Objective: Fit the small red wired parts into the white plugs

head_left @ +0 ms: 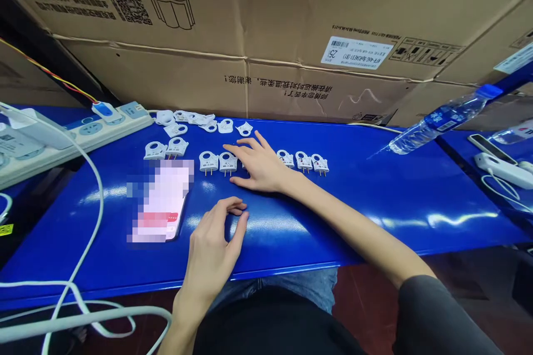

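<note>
My right hand (263, 166) reaches over a row of white two-pin plugs with ring-shaped handles, its fingers spread. Just left of its thumb lies one white plug (227, 162), with another plug (209, 161) beside that. Under my palm and fingers, part of the row is hidden. To the right of the wrist, several more show, among them an end plug (320, 163). My left hand (216, 236) rests near the table's front edge, fingers curled but apart from the thumb, nothing visible between them. A phone (164, 199) with a blurred screen lies to its left.
Behind the row lie loose white ring-handled covers (225, 126). A power strip (94, 132) and a white cable (100, 194) occupy the left. A large cardboard box (287, 22) stands behind the blue table (375, 177). At right are a water bottle (441, 120) and a white charger (506, 169).
</note>
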The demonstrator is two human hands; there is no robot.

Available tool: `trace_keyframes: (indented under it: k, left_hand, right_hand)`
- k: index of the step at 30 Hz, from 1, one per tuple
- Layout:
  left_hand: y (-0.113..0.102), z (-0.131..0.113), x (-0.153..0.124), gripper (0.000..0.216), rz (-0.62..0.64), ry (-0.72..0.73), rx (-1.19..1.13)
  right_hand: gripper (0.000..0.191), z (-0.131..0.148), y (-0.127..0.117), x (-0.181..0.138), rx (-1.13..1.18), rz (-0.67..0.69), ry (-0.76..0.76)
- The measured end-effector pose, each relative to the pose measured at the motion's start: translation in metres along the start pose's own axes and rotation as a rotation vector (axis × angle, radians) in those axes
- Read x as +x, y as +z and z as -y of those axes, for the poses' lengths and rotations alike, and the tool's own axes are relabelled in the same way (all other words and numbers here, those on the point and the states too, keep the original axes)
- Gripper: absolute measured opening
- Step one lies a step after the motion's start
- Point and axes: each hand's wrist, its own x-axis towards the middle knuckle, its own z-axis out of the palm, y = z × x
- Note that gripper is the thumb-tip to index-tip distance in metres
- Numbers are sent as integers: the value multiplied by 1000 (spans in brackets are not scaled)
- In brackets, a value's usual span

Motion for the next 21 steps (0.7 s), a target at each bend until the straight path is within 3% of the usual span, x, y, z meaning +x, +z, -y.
trace_keyframes:
  k: [10, 17, 21]
  left_hand:
    - [-1, 0, 1, 26, -83, -7, 38]
    - [2, 1, 0, 46, -145, -70, -24]
    - [0, 1, 0, 33, -59, 16, 16]
  right_hand:
    - [60, 8, -9, -13, 106, -115, 21]
    - [64, 27, -20, -63, 199, -303, -1]
    - [63, 35, -18, -87, 220, -325, -42]
